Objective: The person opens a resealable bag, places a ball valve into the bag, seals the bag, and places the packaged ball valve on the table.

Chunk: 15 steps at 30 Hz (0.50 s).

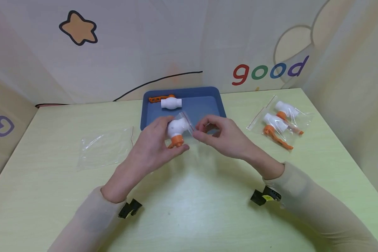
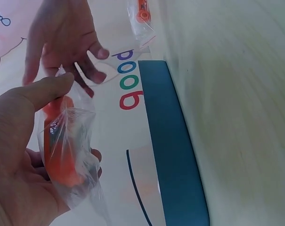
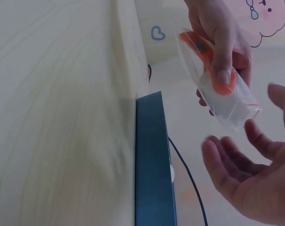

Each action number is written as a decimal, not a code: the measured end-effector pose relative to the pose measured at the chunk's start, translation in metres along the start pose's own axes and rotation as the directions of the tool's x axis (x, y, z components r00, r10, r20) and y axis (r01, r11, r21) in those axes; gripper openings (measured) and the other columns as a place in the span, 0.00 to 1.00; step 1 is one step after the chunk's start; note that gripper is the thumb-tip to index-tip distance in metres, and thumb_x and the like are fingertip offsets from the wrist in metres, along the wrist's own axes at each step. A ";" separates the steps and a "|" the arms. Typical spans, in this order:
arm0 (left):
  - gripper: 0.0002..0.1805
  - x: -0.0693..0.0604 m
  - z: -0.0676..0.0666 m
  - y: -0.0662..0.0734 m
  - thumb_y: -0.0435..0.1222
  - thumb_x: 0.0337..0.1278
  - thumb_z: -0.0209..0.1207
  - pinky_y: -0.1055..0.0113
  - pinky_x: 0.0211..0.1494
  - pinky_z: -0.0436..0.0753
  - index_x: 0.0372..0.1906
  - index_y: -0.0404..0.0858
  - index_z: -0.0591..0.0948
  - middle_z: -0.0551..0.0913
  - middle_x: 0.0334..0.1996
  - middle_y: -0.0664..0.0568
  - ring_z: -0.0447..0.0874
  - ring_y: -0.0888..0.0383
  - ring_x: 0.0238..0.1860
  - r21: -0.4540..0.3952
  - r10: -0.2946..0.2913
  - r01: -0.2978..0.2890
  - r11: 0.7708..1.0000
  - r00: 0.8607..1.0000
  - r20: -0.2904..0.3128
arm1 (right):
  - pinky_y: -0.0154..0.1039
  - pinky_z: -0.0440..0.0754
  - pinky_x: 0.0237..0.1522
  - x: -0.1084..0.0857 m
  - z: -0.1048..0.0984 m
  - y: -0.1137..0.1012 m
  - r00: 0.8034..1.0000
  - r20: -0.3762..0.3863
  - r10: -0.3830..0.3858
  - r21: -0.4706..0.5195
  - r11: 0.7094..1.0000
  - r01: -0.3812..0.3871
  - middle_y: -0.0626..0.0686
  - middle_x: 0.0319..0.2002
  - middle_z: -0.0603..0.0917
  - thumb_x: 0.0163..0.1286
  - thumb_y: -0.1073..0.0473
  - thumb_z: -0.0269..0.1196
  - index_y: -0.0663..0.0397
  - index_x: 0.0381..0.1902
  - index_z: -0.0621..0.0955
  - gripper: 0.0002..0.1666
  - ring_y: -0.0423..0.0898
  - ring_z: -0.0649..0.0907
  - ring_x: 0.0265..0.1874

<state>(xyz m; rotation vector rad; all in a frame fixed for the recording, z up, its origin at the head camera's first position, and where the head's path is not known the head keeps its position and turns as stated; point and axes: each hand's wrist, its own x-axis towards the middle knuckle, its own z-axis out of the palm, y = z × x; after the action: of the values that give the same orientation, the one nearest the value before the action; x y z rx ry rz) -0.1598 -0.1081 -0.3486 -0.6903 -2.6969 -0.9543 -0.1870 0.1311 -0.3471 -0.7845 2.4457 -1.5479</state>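
Note:
My left hand [image 1: 151, 147] grips a clear zip bag [image 3: 236, 115] holding a white plastic ball valve [image 1: 176, 127] with an orange handle [image 2: 64, 165]. The thumb presses on the orange part through the film, as the right wrist view shows. Close to the bag's red-lined zip edge is my right hand [image 1: 225, 136]; in both wrist views its fingers are bent loosely and spread, with nothing between them. Behind the hands, a blue tray [image 1: 204, 92] carries an unbagged white valve body [image 1: 171, 103] and an orange handle [image 1: 157, 99].
A flat clear zip bag [image 1: 105, 148] lies on the table left of my left hand. At the right are bagged valves [image 1: 275, 122] with orange handles, their bags overlapping. A printed curtain [image 1: 163, 38] hangs behind the table [image 1: 189, 213].

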 end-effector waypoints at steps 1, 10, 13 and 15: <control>0.43 0.000 0.000 0.000 0.44 0.50 0.78 0.59 0.45 0.85 0.66 0.27 0.71 0.78 0.56 0.41 0.81 0.50 0.45 0.001 -0.009 0.009 1.000 1.000 -0.007 | 0.52 0.86 0.44 0.000 0.000 0.000 0.999 0.032 0.008 0.012 1.000 -0.008 0.52 0.44 0.83 0.73 0.56 0.68 0.53 0.46 0.80 0.10 0.50 0.84 0.45; 0.43 0.001 0.004 0.001 0.45 0.52 0.77 0.57 0.44 0.84 0.67 0.28 0.71 0.77 0.57 0.40 0.80 0.49 0.46 -0.049 -0.032 0.029 0.998 0.998 -0.059 | 0.47 0.88 0.38 0.003 0.007 -0.004 0.997 0.071 -0.043 0.130 0.991 0.034 0.56 0.43 0.87 0.74 0.64 0.65 0.61 0.56 0.83 0.15 0.55 0.88 0.36; 0.42 0.001 0.005 0.001 0.45 0.53 0.77 0.58 0.44 0.84 0.67 0.28 0.71 0.77 0.58 0.40 0.79 0.50 0.46 -0.058 -0.031 0.027 0.998 0.997 -0.067 | 0.46 0.88 0.38 0.003 0.008 -0.005 0.998 0.054 -0.037 0.130 0.991 0.030 0.56 0.44 0.86 0.74 0.64 0.65 0.62 0.58 0.83 0.16 0.51 0.88 0.35; 0.42 0.002 0.005 0.001 0.45 0.53 0.77 0.58 0.43 0.84 0.67 0.28 0.71 0.77 0.58 0.40 0.79 0.50 0.46 -0.063 -0.034 0.030 0.998 0.997 -0.070 | 0.46 0.88 0.38 0.003 0.008 -0.005 0.999 0.033 -0.037 0.130 0.991 0.032 0.55 0.42 0.87 0.74 0.64 0.66 0.62 0.57 0.83 0.16 0.51 0.88 0.35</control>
<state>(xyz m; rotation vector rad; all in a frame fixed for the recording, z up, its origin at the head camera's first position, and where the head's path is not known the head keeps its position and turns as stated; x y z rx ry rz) -0.1610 -0.1034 -0.3512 -0.6148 -2.6344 -1.0541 -0.1845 0.1211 -0.3459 -0.8279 2.2913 -1.6705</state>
